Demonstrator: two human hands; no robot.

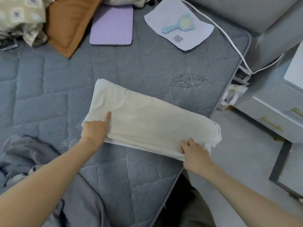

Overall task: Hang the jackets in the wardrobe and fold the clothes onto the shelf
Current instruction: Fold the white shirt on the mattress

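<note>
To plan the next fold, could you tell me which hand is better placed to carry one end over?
Probably the right hand: it pinches the cream garment near the end overhanging the mattress, while the left hand grips the other end.

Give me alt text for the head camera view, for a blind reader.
The left hand and right hand hold a folded cream garment on a grey quilted mattress. Beyond it lie a purple tablet case and a paper sheet.
</note>
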